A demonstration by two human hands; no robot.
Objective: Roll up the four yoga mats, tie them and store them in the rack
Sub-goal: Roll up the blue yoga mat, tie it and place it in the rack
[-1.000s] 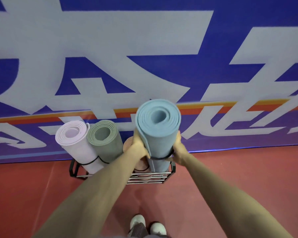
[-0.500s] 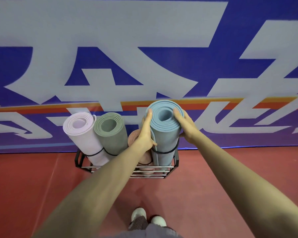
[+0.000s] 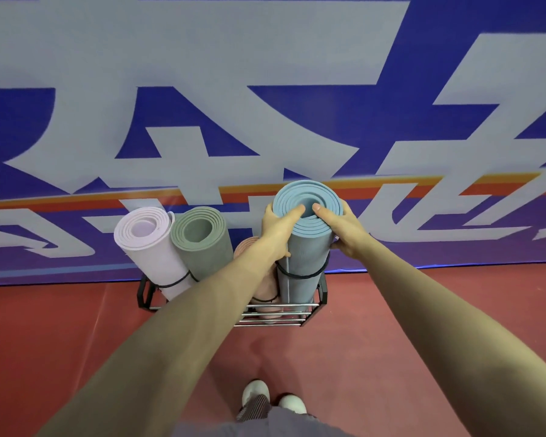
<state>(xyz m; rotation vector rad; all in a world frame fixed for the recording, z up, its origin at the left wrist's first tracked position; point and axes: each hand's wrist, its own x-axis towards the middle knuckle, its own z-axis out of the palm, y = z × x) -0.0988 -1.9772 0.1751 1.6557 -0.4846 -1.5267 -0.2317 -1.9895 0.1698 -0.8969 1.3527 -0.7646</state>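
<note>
Both hands, left hand [image 3: 276,230] and right hand [image 3: 344,228], clasped the top of the rolled blue foam yoga mat [image 3: 306,241], which stood upright in the black wire rack [image 3: 309,310], the 4th roll there. Uneven downward pressure could telescope its coils or tip the rack.

The banner [image 3: 265,89] on the wall carries huge pale characters on blue, cropped too far to read. Nothing else shows legible text, labels or numbers.
</note>
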